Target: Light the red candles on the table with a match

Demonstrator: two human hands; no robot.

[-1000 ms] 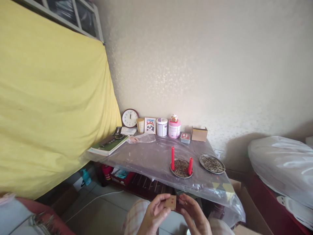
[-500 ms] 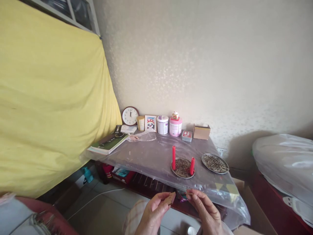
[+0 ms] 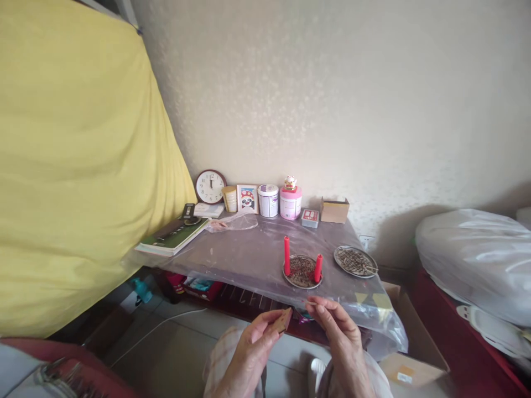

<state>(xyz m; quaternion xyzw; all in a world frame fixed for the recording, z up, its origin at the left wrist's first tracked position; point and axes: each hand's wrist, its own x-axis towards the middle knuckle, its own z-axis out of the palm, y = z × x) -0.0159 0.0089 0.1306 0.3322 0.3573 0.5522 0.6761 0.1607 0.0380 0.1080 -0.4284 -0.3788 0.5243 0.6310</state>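
My left hand (image 3: 254, 348) is closed on a small brown matchbox (image 3: 284, 319), held on edge in front of the table. My right hand (image 3: 338, 331) is pinched on a thin matchstick (image 3: 310, 303) just right of the box, a little apart from it. Beyond the hands, a round metal dish (image 3: 302, 272) sits on the plastic-covered table (image 3: 249, 260) with two upright red candles, a taller one (image 3: 286, 256) on the left and a shorter one (image 3: 318, 268) on the right. Neither candle shows a flame.
A second metal dish (image 3: 355, 261) lies right of the candles. Along the wall stand a clock (image 3: 210, 187), a picture frame (image 3: 248, 198), tins (image 3: 268, 200), a card box (image 3: 310, 218) and a cardboard box (image 3: 334, 210). A book (image 3: 172, 236) lies left. Yellow cloth (image 3: 74, 177) hangs left; a plastic-covered bundle (image 3: 477, 260) lies right.
The matchbox turned from face-on to edge-on in my left hand. My right hand drew a matchstick away to the right. The view shifted slightly, raising both hands in frame.
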